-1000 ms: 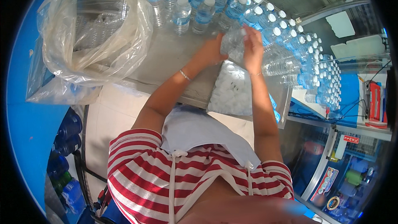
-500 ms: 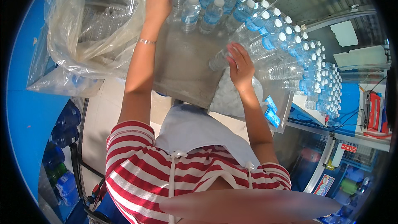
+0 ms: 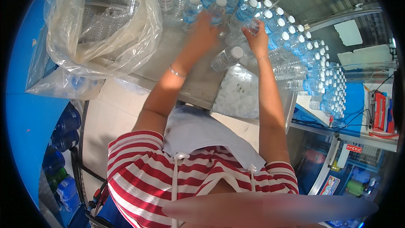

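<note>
My right hand point(image 3: 258, 42) is at a clear, unlabelled plastic bottle point(image 3: 234, 38), its fingers closed around the bottle's upper end. My left hand point(image 3: 203, 31) is smeared by motion in front of the labelled water bottles point(image 3: 193, 12), and its fingers do not read clearly. A clear bottle with a white cap point(image 3: 225, 59) and no label stands on the metal table point(image 3: 175, 59), between my forearms. Beside my right forearm sits a clear bag of white caps point(image 3: 237, 95).
A large clear plastic bag point(image 3: 145, 38) with clear bottles inside is at the left. Many white-capped, blue-labelled bottles point(image 3: 314, 71) stand in rows along the back and right. Dark blue jugs point(image 3: 67, 120) are low at left; red items point(image 3: 382, 114) lie far right.
My left hand has left the bottles at the far left and moved right and nearer. My right hand has gone from the unlabelled bottle, now showing its white cap, to another farther back.
</note>
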{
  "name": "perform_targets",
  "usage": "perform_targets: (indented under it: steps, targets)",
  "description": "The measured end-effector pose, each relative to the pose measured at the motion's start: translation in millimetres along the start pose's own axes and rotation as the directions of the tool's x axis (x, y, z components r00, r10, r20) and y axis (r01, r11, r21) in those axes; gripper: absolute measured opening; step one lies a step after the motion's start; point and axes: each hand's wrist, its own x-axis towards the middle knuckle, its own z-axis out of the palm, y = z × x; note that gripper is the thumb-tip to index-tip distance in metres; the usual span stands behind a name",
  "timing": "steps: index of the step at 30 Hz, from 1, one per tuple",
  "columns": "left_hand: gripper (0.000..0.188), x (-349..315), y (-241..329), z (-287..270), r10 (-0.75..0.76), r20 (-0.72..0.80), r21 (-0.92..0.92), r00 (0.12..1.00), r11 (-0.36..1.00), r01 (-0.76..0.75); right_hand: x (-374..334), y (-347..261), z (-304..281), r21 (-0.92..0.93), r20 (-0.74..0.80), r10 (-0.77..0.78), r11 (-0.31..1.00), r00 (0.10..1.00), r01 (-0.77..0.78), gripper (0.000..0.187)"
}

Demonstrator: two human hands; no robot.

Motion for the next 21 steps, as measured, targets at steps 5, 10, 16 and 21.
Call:
perform_targets:
  steps: [5,10,16,21]
  targets:
    - [0.104,-26.4,-69.2,24.8,-0.348,-0.153,0.016,0.925,0.935,0.355,2.4,13.5,1.7,0.041,0.048,-0.106,0.994,0.993,0.104,0.061]
    - [0.121,-0.3,-79.8,43.1,-0.313,-0.117,-0.023,0.942,0.95,0.313,12.5,13.7,-6.5,0.076,0.125,-0.095,0.993,0.988,0.086,0.055]
    - [0.125,6.9,-75.3,54.4,-0.388,-0.124,-0.05,0.913,0.922,0.385,18.8,21.7,-11.7,0.178,0.117,-0.108,0.98,0.987,0.086,0.059]
    - [0.118,6.0,-76.6,50.3,-0.342,-0.16,-0.045,0.926,0.94,0.339,16.0,16.7,-13.6,0.028,0.064,-0.116,0.993,0.991,0.114,0.055]
